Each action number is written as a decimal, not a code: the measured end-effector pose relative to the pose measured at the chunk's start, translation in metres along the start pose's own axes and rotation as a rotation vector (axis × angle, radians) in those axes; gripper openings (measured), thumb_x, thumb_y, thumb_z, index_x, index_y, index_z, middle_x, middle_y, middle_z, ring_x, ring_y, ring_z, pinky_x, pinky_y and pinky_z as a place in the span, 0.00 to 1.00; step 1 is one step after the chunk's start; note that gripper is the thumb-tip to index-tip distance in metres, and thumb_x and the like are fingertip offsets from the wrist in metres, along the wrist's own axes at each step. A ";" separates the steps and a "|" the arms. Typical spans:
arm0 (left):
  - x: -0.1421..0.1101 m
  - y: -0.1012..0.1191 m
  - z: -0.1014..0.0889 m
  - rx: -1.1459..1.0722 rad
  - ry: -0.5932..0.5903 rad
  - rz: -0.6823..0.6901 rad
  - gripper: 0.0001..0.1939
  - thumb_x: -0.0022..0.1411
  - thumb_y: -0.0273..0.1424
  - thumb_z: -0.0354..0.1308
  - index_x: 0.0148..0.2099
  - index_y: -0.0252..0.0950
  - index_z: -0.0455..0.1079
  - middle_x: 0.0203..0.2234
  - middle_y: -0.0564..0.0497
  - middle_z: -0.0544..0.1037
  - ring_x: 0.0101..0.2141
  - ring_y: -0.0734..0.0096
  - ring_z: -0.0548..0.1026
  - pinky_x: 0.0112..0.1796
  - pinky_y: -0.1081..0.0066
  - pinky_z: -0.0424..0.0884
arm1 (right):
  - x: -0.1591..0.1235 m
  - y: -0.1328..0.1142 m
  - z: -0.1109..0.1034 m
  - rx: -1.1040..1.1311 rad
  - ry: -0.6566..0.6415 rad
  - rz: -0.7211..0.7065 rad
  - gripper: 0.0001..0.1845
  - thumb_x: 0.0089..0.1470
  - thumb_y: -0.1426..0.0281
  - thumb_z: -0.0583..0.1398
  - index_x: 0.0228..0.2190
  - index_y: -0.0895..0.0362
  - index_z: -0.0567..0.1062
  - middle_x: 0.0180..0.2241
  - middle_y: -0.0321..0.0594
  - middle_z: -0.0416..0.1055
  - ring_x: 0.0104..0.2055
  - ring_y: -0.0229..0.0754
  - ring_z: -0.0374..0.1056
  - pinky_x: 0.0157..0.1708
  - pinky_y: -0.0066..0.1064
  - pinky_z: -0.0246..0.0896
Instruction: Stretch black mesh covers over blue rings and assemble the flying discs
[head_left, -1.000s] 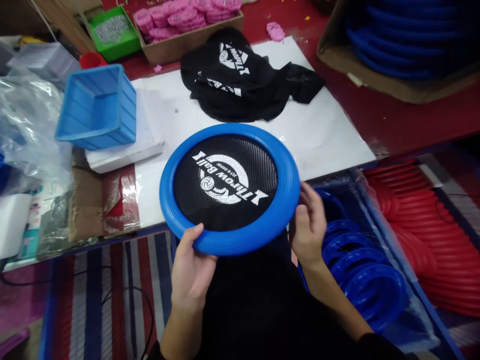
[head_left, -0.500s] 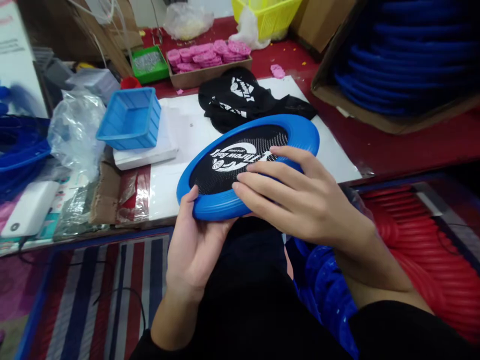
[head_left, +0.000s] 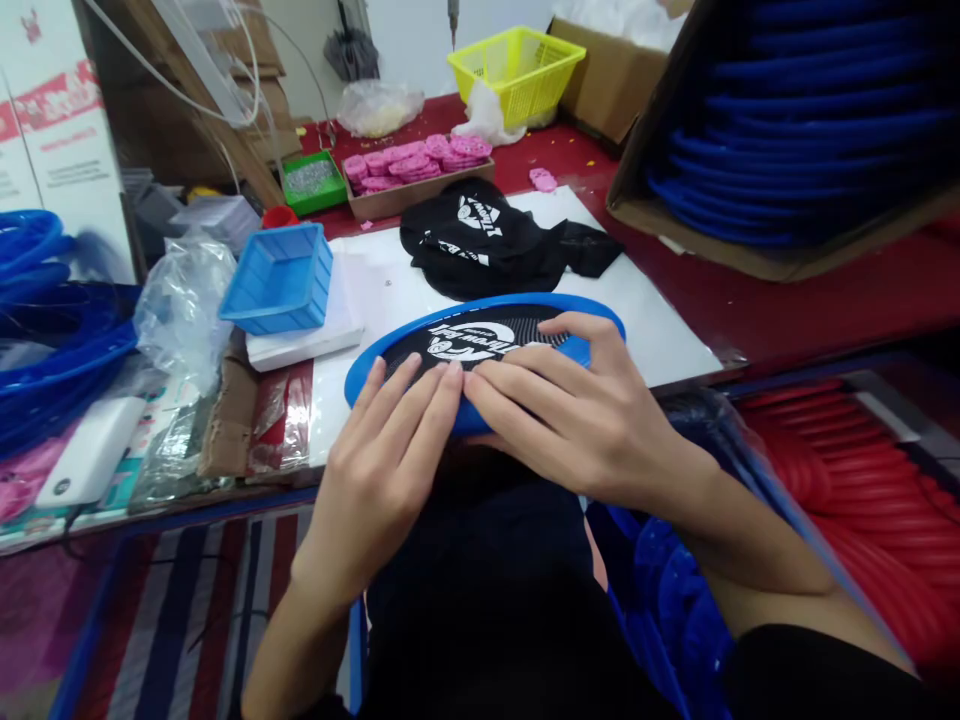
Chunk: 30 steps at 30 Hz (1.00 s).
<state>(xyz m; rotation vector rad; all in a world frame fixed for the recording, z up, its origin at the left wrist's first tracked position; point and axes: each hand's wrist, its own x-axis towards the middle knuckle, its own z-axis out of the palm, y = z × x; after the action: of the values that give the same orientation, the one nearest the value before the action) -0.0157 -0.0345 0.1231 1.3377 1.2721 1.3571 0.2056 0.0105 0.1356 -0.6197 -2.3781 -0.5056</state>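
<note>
A blue-rimmed paddle disc [head_left: 480,312] with a black mesh face and white print is tilted at the table's front edge. My left hand [head_left: 386,455] grips its near rim, four fingers laid over the top and the thumb hidden below. Beside it, my right hand [head_left: 585,420] holds the rim's right part, fingertips over the mesh. The fingertips of both hands nearly meet at the middle of the near rim. Just beyond the disc lie black printed mesh pieces [head_left: 480,235] on a white sheet [head_left: 667,335].
A blue bin [head_left: 281,275] stands on a white box at left. Behind are a green tray [head_left: 311,183], a carton of pink discs [head_left: 420,165] and a yellow basket [head_left: 517,75]. Blue rings [head_left: 795,130] fill a box at right; red tubing [head_left: 870,510] sits below.
My left hand has moved from under the disc's left end to over its near rim, beside the right hand. The disc now shows its face at a flatter angle.
</note>
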 end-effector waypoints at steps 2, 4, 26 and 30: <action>0.011 0.002 -0.012 0.045 -0.036 0.064 0.22 0.46 0.21 0.80 0.44 0.41 0.85 0.46 0.46 0.87 0.67 0.38 0.72 0.76 0.42 0.45 | -0.001 0.002 -0.006 0.035 -0.033 0.025 0.13 0.73 0.67 0.60 0.54 0.57 0.77 0.45 0.42 0.84 0.47 0.47 0.78 0.60 0.50 0.65; 0.014 -0.001 -0.027 0.151 -0.030 0.177 0.21 0.49 0.21 0.79 0.46 0.41 0.85 0.46 0.47 0.88 0.65 0.38 0.75 0.76 0.42 0.48 | -0.006 0.012 -0.013 0.083 -0.066 0.065 0.16 0.73 0.64 0.60 0.57 0.57 0.76 0.47 0.44 0.83 0.49 0.50 0.78 0.58 0.49 0.69; 0.037 -0.003 -0.039 0.787 -0.189 0.997 0.27 0.68 0.27 0.69 0.67 0.38 0.72 0.51 0.44 0.86 0.50 0.53 0.85 0.54 0.56 0.82 | -0.003 0.024 0.003 0.161 0.136 0.053 0.16 0.70 0.63 0.63 0.53 0.59 0.76 0.43 0.49 0.85 0.42 0.52 0.80 0.43 0.44 0.72; 0.036 -0.009 -0.043 0.739 -0.189 0.980 0.28 0.67 0.26 0.68 0.68 0.38 0.72 0.51 0.44 0.86 0.50 0.52 0.85 0.56 0.52 0.81 | -0.001 0.013 0.011 0.101 0.147 0.041 0.16 0.70 0.62 0.63 0.50 0.62 0.77 0.41 0.48 0.85 0.38 0.50 0.79 0.43 0.45 0.68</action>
<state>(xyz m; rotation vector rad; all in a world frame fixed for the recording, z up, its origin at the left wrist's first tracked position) -0.0622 -0.0020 0.1236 2.7792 1.0320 1.3186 0.2081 0.0257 0.1297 -0.5648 -2.2325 -0.3964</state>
